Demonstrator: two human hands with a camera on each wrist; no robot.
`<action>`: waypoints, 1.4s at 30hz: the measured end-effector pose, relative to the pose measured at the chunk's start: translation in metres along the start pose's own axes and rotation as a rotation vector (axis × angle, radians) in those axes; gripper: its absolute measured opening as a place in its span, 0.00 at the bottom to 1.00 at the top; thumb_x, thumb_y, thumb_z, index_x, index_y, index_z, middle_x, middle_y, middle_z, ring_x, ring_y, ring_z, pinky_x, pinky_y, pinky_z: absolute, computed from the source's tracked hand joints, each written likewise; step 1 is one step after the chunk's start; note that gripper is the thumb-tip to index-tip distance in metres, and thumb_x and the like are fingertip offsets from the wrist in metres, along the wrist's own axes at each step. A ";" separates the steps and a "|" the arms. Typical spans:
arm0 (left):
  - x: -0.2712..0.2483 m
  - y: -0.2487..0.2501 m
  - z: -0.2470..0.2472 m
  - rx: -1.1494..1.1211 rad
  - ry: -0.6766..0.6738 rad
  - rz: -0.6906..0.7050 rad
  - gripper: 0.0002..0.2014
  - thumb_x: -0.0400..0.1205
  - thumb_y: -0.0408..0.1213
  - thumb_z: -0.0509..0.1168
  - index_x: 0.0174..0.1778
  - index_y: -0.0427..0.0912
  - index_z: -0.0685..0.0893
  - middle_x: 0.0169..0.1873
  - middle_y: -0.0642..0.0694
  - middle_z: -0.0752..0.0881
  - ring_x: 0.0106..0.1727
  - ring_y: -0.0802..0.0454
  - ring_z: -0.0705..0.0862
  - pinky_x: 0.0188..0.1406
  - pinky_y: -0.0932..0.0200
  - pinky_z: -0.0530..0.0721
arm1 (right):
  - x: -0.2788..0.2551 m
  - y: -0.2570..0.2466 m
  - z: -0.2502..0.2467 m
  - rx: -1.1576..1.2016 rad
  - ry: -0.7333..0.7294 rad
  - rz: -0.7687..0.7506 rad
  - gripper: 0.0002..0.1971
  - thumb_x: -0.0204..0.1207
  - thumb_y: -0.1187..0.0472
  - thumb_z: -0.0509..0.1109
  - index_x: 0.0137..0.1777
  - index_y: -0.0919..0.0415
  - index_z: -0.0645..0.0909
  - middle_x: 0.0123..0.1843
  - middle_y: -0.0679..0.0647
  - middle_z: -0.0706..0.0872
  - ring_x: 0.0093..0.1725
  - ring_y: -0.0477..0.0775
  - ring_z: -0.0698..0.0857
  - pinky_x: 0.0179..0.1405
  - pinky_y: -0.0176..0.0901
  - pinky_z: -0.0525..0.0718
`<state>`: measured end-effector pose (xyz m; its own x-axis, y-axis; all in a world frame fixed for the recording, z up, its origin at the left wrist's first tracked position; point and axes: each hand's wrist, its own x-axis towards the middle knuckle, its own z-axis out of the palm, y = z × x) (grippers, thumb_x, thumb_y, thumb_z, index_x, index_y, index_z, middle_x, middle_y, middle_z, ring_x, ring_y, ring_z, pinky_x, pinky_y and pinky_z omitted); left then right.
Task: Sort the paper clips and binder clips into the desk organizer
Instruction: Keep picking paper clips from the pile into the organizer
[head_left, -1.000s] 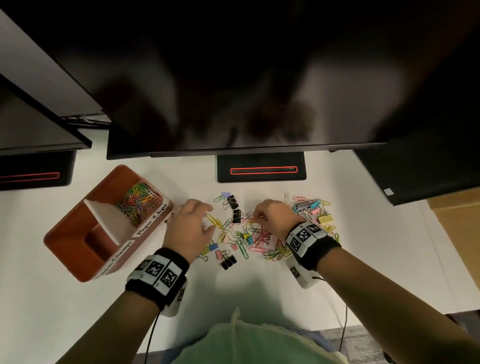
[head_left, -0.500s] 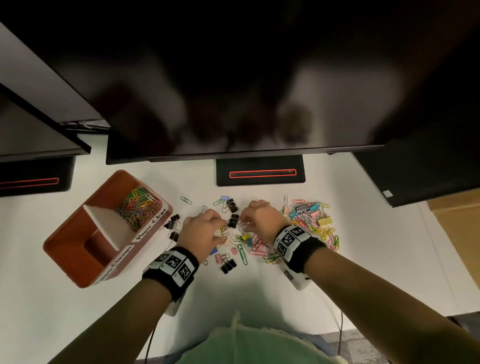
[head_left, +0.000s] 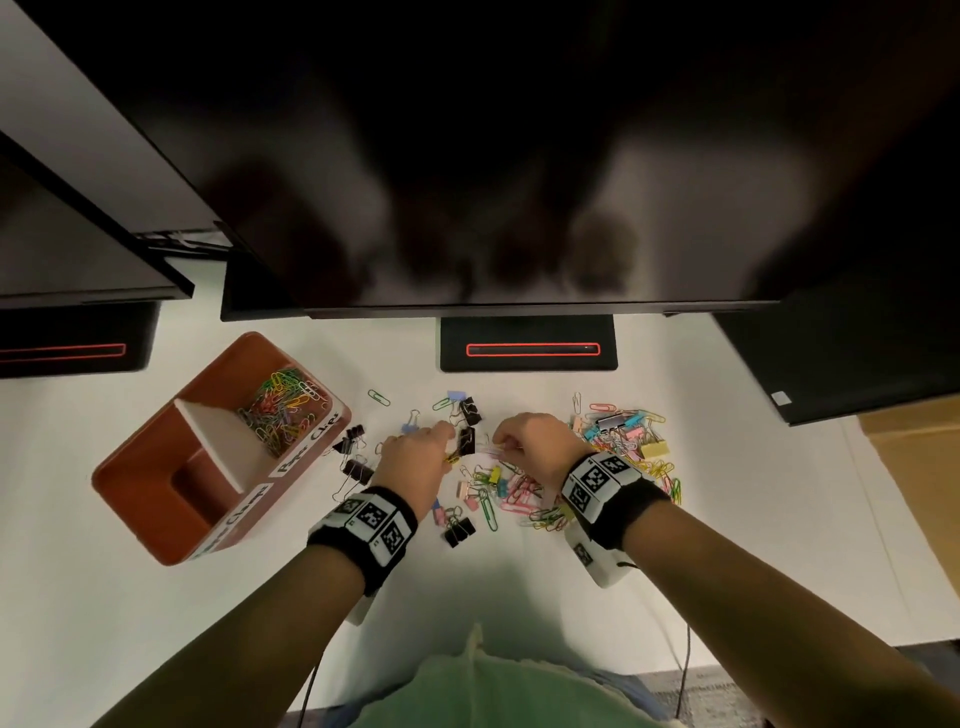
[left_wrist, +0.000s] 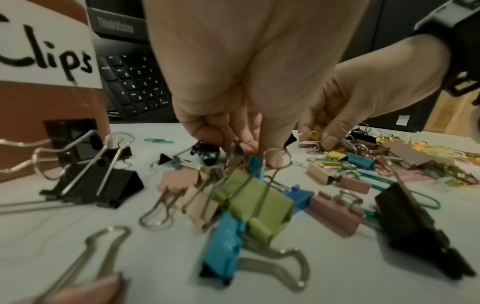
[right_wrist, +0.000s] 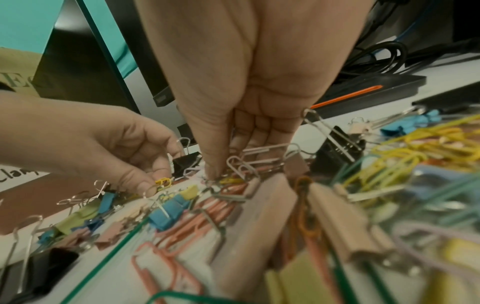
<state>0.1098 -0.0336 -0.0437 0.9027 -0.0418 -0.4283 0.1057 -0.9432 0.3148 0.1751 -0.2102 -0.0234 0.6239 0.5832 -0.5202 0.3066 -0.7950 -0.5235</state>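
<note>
A brown desk organizer (head_left: 156, 499) stands at the left; its far compartment holds several coloured paper clips (head_left: 283, 410). A mixed pile of paper clips and binder clips (head_left: 618, 452) spreads over the white desk in the middle. Both hands are down in that pile, close together. My left hand (head_left: 448, 448) pinches a yellow paper clip (right_wrist: 163, 183) with its fingertips. My right hand (head_left: 505, 448) pinches pale paper clips (right_wrist: 242, 164) against the pile. Green and blue binder clips (left_wrist: 249, 203) lie just before the left wrist.
Large black binder clips (head_left: 353, 452) lie beside the organizer's right wall. A dark monitor overhangs the desk, with its stand base (head_left: 527, 345) behind the pile and a second base (head_left: 67, 353) far left. A keyboard (left_wrist: 135, 82) sits behind. Cardboard (head_left: 914, 493) borders the right.
My left hand moved right from near the organizer into the pile's centre. My right hand shifted slightly left, so the two hands now work close together.
</note>
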 end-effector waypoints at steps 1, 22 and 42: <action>0.001 0.001 0.000 0.001 -0.017 -0.020 0.11 0.81 0.35 0.62 0.59 0.42 0.76 0.50 0.44 0.85 0.50 0.42 0.83 0.57 0.50 0.75 | -0.002 0.001 -0.001 0.002 0.004 0.000 0.12 0.78 0.61 0.65 0.60 0.60 0.80 0.58 0.58 0.86 0.56 0.57 0.83 0.56 0.45 0.79; -0.033 -0.007 -0.032 -0.268 0.079 0.011 0.05 0.80 0.34 0.63 0.49 0.37 0.81 0.42 0.43 0.82 0.41 0.47 0.83 0.40 0.60 0.80 | -0.009 -0.069 -0.035 0.105 0.348 -0.266 0.10 0.76 0.63 0.69 0.56 0.63 0.85 0.52 0.59 0.87 0.49 0.54 0.85 0.52 0.39 0.80; -0.094 -0.122 -0.130 -0.808 0.484 -0.371 0.13 0.77 0.37 0.70 0.57 0.46 0.82 0.53 0.54 0.84 0.55 0.59 0.82 0.56 0.65 0.77 | 0.078 -0.191 -0.018 0.268 0.330 -0.317 0.11 0.80 0.60 0.63 0.60 0.56 0.81 0.57 0.53 0.87 0.48 0.48 0.84 0.54 0.37 0.81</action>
<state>0.0659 0.1278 0.0686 0.8084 0.5162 -0.2829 0.5031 -0.3564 0.7874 0.1779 -0.0163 0.0480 0.7368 0.6700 -0.0911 0.3494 -0.4927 -0.7970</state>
